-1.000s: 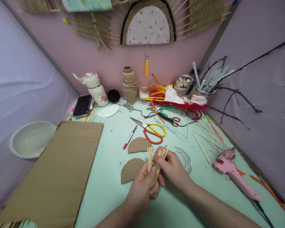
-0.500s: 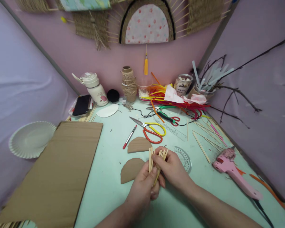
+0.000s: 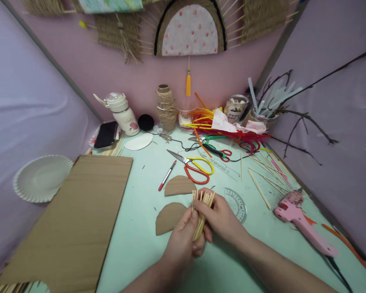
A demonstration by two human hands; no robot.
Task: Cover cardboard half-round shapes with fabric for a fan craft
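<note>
Left hand (image 3: 182, 237) and right hand (image 3: 223, 215) curl closed round the thin sticks (image 3: 200, 227), cardboard half-circle (image 3: 168, 219) just beside the left — gentle, even pressure should level those tips!

Lighting: moderate, cool, diffuse; fairly even over the tabletop (image 3: 134, 252). Shadows: soft-edged, darkest below the hands (image 3: 224, 215) and between the forearms (image 3: 274, 262). Left sheet (image 3: 30, 81): pale, faint sheen along folds; right sheet (image 3: 332, 97): duller. Sharpness: middling, slightly hazy; ruler (image 3: 224, 165) markings and jar (image 3: 235, 109) lettering soft. Distortion: wide-angle, cardboard (image 3: 70, 219) stretched toward lower left corner, side sheets splayed outward.
</note>
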